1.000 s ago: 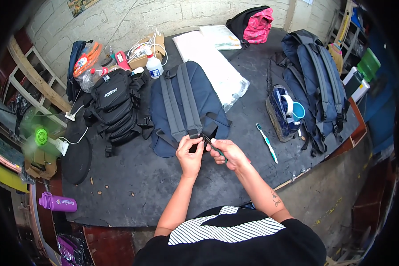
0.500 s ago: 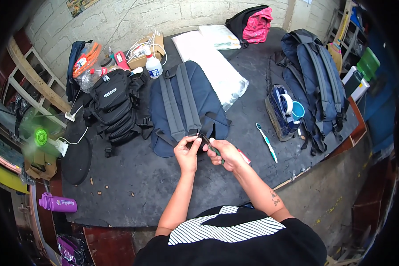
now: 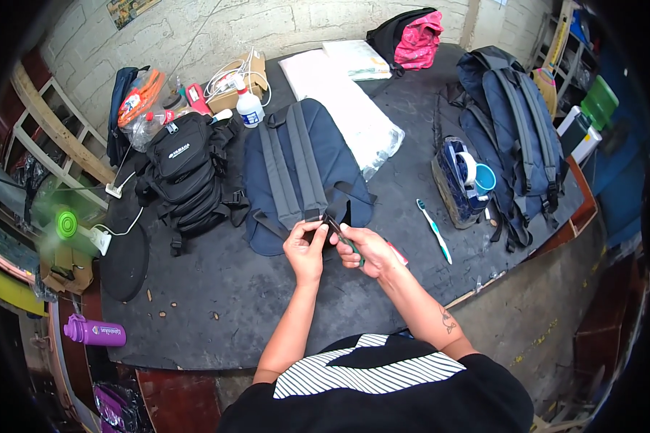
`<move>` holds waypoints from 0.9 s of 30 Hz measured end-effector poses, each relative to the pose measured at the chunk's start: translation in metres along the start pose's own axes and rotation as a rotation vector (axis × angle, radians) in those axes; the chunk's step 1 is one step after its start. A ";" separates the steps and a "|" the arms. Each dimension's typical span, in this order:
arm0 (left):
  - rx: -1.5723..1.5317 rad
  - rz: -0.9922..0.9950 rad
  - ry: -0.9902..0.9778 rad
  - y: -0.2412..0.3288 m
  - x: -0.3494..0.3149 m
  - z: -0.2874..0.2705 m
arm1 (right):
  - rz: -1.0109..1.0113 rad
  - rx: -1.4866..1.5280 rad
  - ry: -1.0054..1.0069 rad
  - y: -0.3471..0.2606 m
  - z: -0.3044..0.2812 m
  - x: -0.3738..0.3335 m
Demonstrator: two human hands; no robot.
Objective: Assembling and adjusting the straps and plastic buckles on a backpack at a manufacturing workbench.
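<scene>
A dark navy backpack (image 3: 325, 166) lies on the table in front of me, its two grey padded shoulder straps (image 3: 307, 167) facing up. At the lower end of a strap, my left hand (image 3: 305, 254) pinches the strap end between thumb and fingers. My right hand (image 3: 365, 250) is closed around a slim tool with dark jaws and green handles (image 3: 355, 254). Its dark tip touches or nearly touches the strap end beside my left fingertips. Whether it is pliers or scissors cannot be made out. A small red item (image 3: 397, 253) lies partly hidden behind my right hand.
Left of the navy backpack sit a black backpack (image 3: 188, 177) and a spray bottle (image 3: 250, 108). White plastic-wrapped material (image 3: 354, 119) lies behind. To the right are a toothbrush (image 3: 434, 232), a dark blue container (image 3: 455, 191) and another backpack (image 3: 509, 130). A purple bottle (image 3: 97, 331) stands lower left.
Almost nothing differs. Both hands stay at the strap end, and the green-handled tool has shifted only very slightly.
</scene>
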State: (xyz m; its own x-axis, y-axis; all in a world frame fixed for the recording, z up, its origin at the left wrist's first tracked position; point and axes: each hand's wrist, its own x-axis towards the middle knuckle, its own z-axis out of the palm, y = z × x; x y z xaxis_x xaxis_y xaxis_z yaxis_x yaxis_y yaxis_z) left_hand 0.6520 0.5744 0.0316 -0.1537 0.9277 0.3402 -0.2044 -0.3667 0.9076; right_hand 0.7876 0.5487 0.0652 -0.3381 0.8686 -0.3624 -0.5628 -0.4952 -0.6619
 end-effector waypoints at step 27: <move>-0.356 -0.409 -0.179 0.015 0.013 -0.002 | -0.371 -0.609 0.166 0.019 -0.002 0.005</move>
State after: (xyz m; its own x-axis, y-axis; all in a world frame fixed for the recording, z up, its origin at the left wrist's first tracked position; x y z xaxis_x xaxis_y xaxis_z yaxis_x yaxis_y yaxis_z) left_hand 0.6449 0.5803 0.0495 0.1662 0.9852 0.0428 -0.5309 0.0528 0.8458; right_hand 0.7767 0.5436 0.0497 -0.0604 0.9925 -0.1066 -0.0828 -0.1114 -0.9903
